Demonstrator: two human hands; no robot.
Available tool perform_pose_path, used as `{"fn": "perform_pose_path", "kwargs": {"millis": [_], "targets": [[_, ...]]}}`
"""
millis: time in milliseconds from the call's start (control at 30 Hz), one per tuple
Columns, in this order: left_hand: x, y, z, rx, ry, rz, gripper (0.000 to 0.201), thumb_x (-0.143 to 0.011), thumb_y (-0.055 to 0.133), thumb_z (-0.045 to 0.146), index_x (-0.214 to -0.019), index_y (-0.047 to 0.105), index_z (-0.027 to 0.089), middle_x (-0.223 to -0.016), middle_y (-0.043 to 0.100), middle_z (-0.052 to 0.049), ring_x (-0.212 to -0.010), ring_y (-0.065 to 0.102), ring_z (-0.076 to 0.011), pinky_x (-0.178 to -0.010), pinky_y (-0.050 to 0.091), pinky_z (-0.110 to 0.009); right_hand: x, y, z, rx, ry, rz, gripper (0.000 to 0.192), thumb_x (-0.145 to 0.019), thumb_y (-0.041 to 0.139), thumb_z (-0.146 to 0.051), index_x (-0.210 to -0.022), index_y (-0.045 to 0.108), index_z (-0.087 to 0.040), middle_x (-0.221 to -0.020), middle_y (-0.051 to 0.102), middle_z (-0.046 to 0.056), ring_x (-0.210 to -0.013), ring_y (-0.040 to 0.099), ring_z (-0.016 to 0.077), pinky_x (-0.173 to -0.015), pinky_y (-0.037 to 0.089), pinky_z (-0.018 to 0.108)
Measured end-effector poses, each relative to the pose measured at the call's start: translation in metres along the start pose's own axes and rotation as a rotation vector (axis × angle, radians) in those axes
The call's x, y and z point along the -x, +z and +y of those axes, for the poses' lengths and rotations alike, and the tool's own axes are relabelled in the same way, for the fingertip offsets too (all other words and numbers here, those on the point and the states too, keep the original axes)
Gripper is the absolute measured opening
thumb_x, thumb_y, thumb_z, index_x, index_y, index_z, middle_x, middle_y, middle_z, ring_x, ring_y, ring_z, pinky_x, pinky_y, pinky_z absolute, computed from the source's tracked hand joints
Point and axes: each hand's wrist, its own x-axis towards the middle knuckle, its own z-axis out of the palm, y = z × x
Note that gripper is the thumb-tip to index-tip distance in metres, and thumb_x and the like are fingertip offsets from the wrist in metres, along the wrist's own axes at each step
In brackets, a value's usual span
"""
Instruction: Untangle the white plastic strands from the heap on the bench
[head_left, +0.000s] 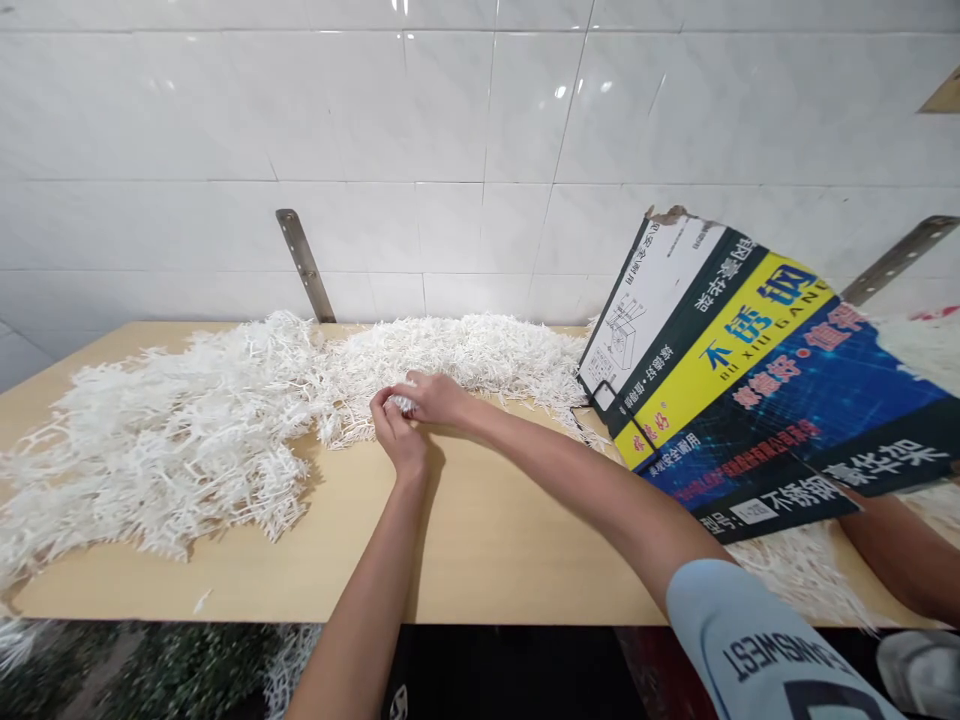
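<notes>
A long heap of white, branching plastic-looking strands point(450, 350) runs along the back of the wooden tabletop point(510, 520). At its front edge, my left hand point(399, 437) and my right hand point(435, 398) meet with bent fingers. Between them shows a small white bunch of strands point(403, 403), gripped by the fingertips of both. Part of this bunch is hidden behind my fingers. On the left lies a larger, looser pile of the same white strands point(187, 440), reaching the table's left side.
A printed cardboard sheet point(750, 370) stands tilted on the right, with more white strands point(795, 570) behind it. Another person's arm point(900, 550) reaches in there. Metal brackets point(306, 265) are fixed to the tiled wall point(450, 120). White strands hang below the table's front edge.
</notes>
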Motion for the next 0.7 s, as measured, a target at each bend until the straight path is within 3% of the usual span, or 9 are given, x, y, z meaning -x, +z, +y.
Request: {"fn": "perform_pose_path", "kwargs": {"millis": [100,200,300,433,567,700], "targets": [[0.002,-0.001,0.003,-0.031,0.084,-0.056,0.042,-0.107,0.028,0.037,-0.136,0.054,0.022,-0.144,0.060,-0.012,-0.138,0.054,-0.0233,-0.115,0.044,-0.038,-0.022,-0.030,0.029,-0.064,0.124,0.142,0.040,-0.098,0.062,-0.036,-0.134,0.063,-0.018,-0.127,0.066,0.014,-0.090,0.066,0.0218,-0.078,0.050,0.032],[0.002,-0.001,0.004,-0.067,0.104,-0.081,0.039,-0.106,0.032,0.034,-0.132,0.058,0.021,-0.141,0.062,-0.012,-0.136,0.055,-0.0238,-0.117,0.042,-0.040,-0.038,-0.060,0.062,-0.057,0.360,0.238,0.043,-0.098,0.058,-0.036,-0.137,0.061,-0.018,-0.126,0.066,0.014,-0.102,0.066,0.0277,-0.091,0.052,0.039],[0.000,-0.001,0.003,-0.088,0.092,-0.115,0.035,-0.103,0.037,0.031,-0.125,0.061,0.020,-0.135,0.064,-0.012,-0.132,0.057,-0.0248,-0.116,0.042,-0.042,-0.038,-0.076,0.087,-0.008,0.506,0.109,0.057,-0.094,0.058,-0.040,-0.149,0.052,-0.024,-0.136,0.063,0.015,-0.110,0.065,0.0341,-0.096,0.051,0.050],[-0.001,0.000,0.001,-0.080,0.091,-0.117,0.035,-0.101,0.040,0.030,-0.128,0.061,0.020,-0.137,0.065,-0.012,-0.133,0.057,-0.0254,-0.117,0.041,-0.042,-0.027,-0.082,0.106,0.002,0.517,-0.042,0.065,-0.092,0.060,-0.056,-0.151,0.053,-0.029,-0.151,0.055,0.015,-0.134,0.051,0.0422,-0.108,0.041,0.066],[-0.001,0.000,-0.001,-0.077,0.080,-0.115,0.036,-0.101,0.040,0.028,-0.128,0.062,0.021,-0.138,0.065,-0.011,-0.133,0.057,-0.0253,-0.117,0.041,-0.042,-0.015,-0.087,0.106,0.005,0.555,0.003,0.069,-0.097,0.052,-0.067,-0.155,0.049,-0.030,-0.171,0.031,0.013,-0.153,0.025,0.0455,-0.116,0.023,0.075],[0.000,-0.002,0.001,-0.086,0.123,-0.084,0.034,-0.102,0.038,0.026,-0.126,0.062,0.021,-0.135,0.066,-0.010,-0.130,0.059,-0.0239,-0.114,0.042,-0.039,0.021,-0.088,0.064,0.081,0.598,0.289,0.067,-0.106,0.037,-0.060,-0.161,0.038,-0.021,-0.176,0.016,0.016,-0.161,0.008,0.0405,-0.122,0.016,0.070]]}}
